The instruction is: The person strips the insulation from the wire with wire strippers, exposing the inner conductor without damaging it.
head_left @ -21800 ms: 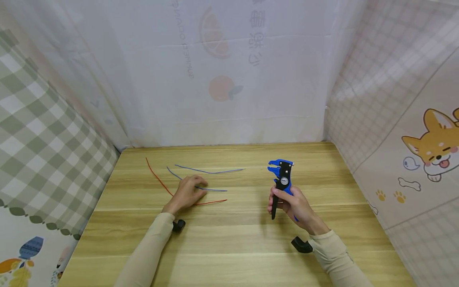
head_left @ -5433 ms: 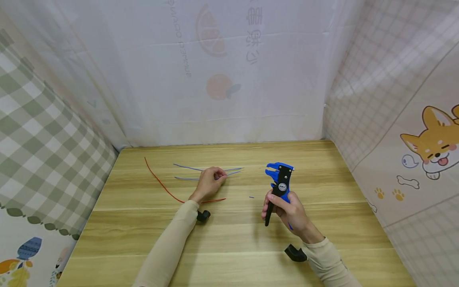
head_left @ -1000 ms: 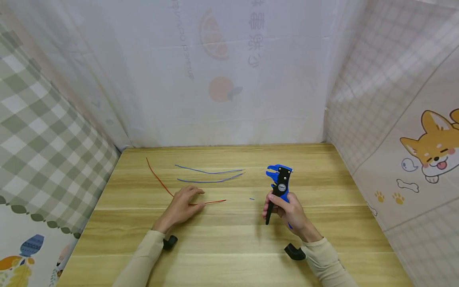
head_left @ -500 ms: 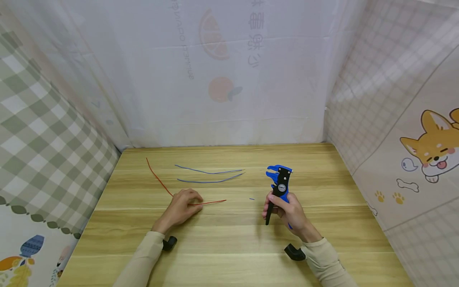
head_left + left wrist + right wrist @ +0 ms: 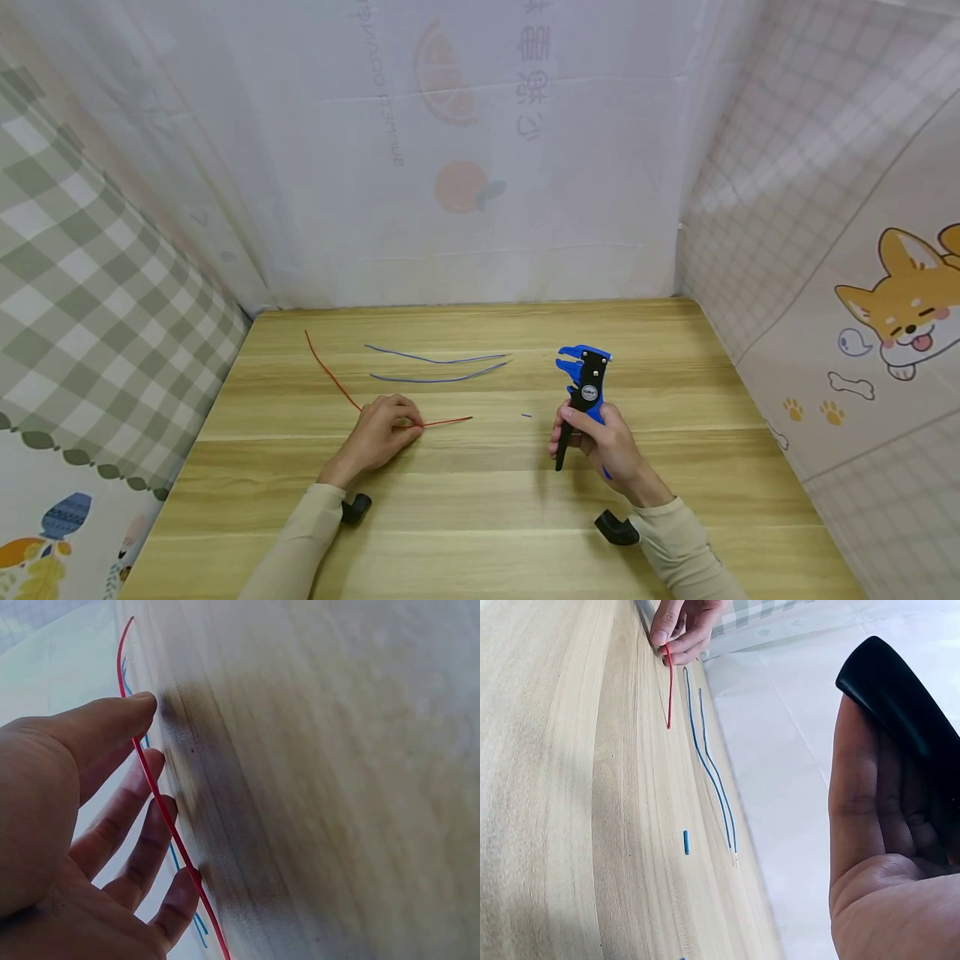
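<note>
Resting on the table (image 5: 480,517), the left hand (image 5: 378,433) has its fingers curled over the red wire (image 5: 446,422), thumb and fingertips closing on it near its middle — the left wrist view shows the wire (image 5: 161,802) running across the fingers (image 5: 142,825) with the thumb just beside it, though whether it is fully pinched cannot be told there. From the hand, one end of the wire runs toward the far left of the table and the short end points right, toward the stripper (image 5: 585,392). The right hand (image 5: 603,446) holds that stripper upright, fingers wrapped tight round the black and blue handles, its blue head up and facing left. In the right wrist view a black handle (image 5: 900,705) lies across the palm (image 5: 877,847). Two blue wires (image 5: 438,369) lie side by side beyond the red one, well clear of both hands. A tiny blue scrap (image 5: 527,415) lies between the red wire's tip and the stripper.
</note>
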`<state>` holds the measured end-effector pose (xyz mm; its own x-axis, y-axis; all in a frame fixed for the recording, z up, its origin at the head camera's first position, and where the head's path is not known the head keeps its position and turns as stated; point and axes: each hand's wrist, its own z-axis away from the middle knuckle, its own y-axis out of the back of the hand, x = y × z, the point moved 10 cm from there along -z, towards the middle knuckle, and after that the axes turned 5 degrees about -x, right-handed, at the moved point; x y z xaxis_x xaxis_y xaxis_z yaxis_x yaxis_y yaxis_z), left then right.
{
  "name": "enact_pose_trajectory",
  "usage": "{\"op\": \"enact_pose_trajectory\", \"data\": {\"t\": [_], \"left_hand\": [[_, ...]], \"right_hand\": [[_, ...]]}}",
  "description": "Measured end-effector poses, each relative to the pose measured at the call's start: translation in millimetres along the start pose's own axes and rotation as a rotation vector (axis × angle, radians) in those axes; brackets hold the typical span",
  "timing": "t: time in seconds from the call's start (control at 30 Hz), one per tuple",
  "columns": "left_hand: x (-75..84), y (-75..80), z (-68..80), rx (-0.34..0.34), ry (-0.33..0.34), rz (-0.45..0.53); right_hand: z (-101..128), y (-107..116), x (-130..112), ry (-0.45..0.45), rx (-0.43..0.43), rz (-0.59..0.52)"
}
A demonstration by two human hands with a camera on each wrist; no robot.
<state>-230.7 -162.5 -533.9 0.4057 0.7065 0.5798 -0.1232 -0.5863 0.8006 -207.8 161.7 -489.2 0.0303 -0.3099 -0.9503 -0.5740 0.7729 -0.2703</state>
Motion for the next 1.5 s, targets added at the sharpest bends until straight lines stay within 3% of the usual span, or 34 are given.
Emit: {"op": "enact_pose_trajectory", "data": {"t": [0.23,0.4,0.57,0.8,1.5], "left_hand": [[1.2,0.4,-1.6,-0.021,0.006,0.008],[3.2,2.6,-1.8,-0.032,0.022,0.07],[2.8,4.8,-1.5,-0.022,0.031,0.137],[6.8,11.9,-1.5,0.008,0.031,0.144],[39.4,39.3,-1.0,0.144,-0.102,0.174]], "right_hand": [[-0.3,0.9,0.5,-0.01,0.006,0.002],[-0.8,0.5,-0.2,-0.012,0.006,-0.004],[-1.2,-0.1,-0.5,-0.012,0.002,-0.01],[-1.3,0.2,0.2,-0.013,0.002,-0.006],[-0.6,-3.3,1.0,-0.01,-0.004,-0.002]]}}
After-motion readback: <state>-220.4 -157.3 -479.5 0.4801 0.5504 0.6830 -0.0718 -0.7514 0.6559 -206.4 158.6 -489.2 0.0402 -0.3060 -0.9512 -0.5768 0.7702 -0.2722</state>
